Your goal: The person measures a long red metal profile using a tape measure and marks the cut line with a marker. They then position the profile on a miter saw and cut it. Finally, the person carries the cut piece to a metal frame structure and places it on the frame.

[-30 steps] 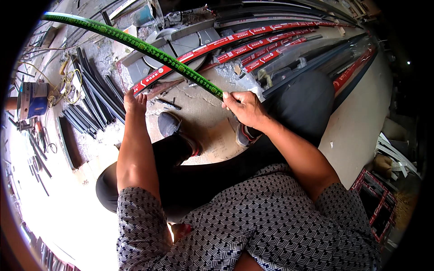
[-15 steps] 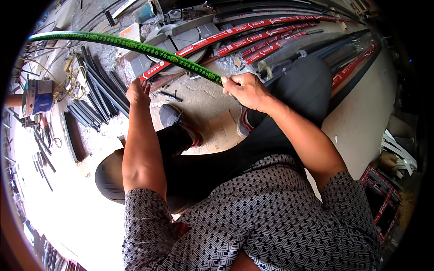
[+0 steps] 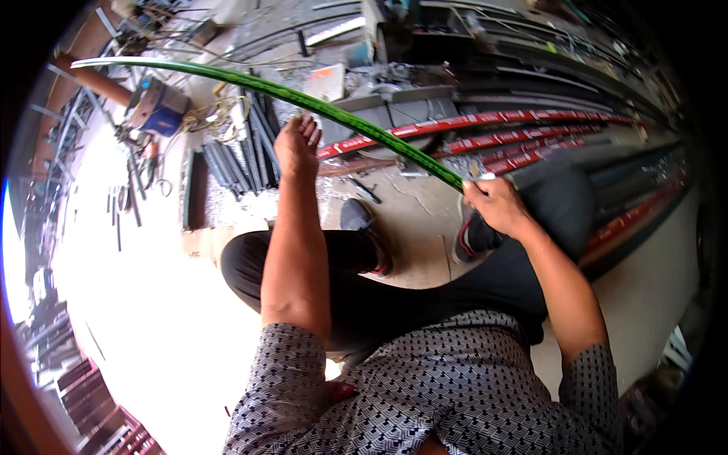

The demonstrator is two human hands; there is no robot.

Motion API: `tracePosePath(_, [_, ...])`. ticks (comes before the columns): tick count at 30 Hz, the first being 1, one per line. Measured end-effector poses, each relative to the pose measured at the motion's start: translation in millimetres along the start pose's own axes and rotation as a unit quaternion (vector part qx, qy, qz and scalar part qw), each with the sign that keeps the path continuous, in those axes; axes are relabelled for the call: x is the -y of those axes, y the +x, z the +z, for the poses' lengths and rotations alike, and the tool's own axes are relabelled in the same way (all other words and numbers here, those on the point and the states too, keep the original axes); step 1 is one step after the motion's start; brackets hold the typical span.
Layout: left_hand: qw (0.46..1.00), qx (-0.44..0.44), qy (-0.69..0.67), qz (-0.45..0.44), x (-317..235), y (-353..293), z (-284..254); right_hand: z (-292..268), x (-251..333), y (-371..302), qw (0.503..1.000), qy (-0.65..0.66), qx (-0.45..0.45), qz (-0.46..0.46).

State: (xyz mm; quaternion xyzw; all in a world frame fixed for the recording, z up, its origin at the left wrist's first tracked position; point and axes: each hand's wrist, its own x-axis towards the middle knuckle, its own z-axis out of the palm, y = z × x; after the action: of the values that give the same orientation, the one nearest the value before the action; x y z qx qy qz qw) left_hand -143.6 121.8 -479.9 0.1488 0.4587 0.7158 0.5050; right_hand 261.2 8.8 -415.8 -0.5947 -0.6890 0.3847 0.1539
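Observation:
Between thumb and fingers my right hand [image 3: 494, 203] pinches one end of a green tape measure blade [image 3: 334, 112]. From there the blade arches away to the upper left, its markings blurred and its far end pale with glare. Below the blade, my left hand [image 3: 298, 148] is raised with its fingers apart and nothing in it. Just right of that hand lies the near end of a long red-wrapped profile [image 3: 409, 130], which rests across a grey machine base [image 3: 375, 110].
More red-wrapped profiles [image 3: 516, 136] and dark lengths lie to the right. Short dark bars [image 3: 227, 167] are heaped left of my feet. A blue bucket [image 3: 159, 106] and tangled yellow cord [image 3: 212, 117] stand farther left. My shoes [image 3: 356, 216] are on the floor below the hands.
The view has swung left, so things sit farther right. My left hand has come off the red-wrapped profile's end, its fingers opening. My right hand still grips the tape measure blade.

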Motion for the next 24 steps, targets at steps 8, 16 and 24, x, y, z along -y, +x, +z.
tracePosePath(8, [0.989, -0.105, -0.044, 0.090, -80, -68, -18, 4, -22, 22, 0.997, -0.001, 0.033, -0.070])
tracePosePath(16, [0.920, -0.196, 0.126, 0.315, -166, -104, -28, 2, -17, 73, 0.987, -0.078, 0.123, -0.071])
tracePosePath(24, [0.868, 0.085, 0.477, 0.106, -158, -54, -24, 36, -53, 121, 0.971, -0.137, 0.166, -0.109])
